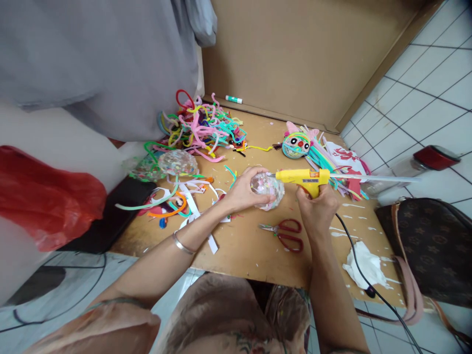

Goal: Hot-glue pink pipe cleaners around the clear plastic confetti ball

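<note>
Near the middle of the tabletop [250, 255], our left grip [241, 191] is wrapped round a clear ball [268, 191] flecked with pink bits, the fingers curled over its top. Our right grip [319, 206] is closed about the handle of a yellow glue gun [302, 178]. Its nozzle points left and seems to touch the ball's upper right side, though the contact is too small for us to be sure. The gun's black cord [354, 250] runs towards the near right corner, past a crumpled white tissue [363, 268]. Red scissors [285, 233] lie just below both grips, towards the near edge. A heap of pipe cleaners [201, 125] fills the far left corner, and a cat-faced ball [296, 144] sits by the far edge.
</note>
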The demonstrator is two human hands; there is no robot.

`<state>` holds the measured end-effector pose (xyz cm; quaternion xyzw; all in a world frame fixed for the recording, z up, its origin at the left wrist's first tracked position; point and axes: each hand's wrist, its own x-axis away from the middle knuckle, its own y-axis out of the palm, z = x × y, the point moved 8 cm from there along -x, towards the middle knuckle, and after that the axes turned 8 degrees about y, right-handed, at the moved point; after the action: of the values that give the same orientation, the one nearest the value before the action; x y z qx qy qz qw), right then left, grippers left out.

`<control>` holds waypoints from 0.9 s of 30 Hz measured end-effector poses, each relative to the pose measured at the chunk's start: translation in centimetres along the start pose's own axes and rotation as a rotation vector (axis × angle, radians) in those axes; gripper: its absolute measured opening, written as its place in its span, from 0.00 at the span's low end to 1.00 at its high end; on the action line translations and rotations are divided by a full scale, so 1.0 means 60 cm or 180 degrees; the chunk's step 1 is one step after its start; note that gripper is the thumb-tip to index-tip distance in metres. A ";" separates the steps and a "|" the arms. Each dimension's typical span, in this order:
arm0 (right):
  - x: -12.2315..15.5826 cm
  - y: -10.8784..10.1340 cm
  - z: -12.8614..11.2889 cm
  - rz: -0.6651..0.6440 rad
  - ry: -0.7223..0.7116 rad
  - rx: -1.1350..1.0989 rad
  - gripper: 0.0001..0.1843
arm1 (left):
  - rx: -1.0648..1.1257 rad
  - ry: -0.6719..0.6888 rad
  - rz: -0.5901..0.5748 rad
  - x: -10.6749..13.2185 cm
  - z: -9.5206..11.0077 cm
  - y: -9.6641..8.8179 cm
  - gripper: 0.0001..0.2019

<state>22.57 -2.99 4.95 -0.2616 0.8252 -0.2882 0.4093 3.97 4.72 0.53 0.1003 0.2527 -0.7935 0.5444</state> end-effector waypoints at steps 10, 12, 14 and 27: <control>-0.002 -0.003 0.005 0.0100 -0.0056 -0.0011 0.08 | -0.0016 -0.0015 -0.0026 0.000 -0.005 0.000 0.33; -0.003 -0.004 0.006 0.0174 -0.0125 -0.0085 0.08 | -0.0022 -0.0021 -0.0027 0.000 -0.006 0.001 0.33; -0.003 -0.005 0.007 0.0240 -0.0188 -0.0156 0.08 | -0.0040 -0.0031 -0.0026 0.000 -0.006 0.000 0.33; -0.005 -0.007 0.011 0.0299 -0.0109 -0.0229 0.09 | -0.0059 -0.0060 -0.0059 0.000 -0.002 -0.001 0.33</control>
<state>23.35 -3.28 5.06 -0.2419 0.8393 -0.2343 0.4267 3.92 4.80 0.43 0.0854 0.2559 -0.7970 0.5404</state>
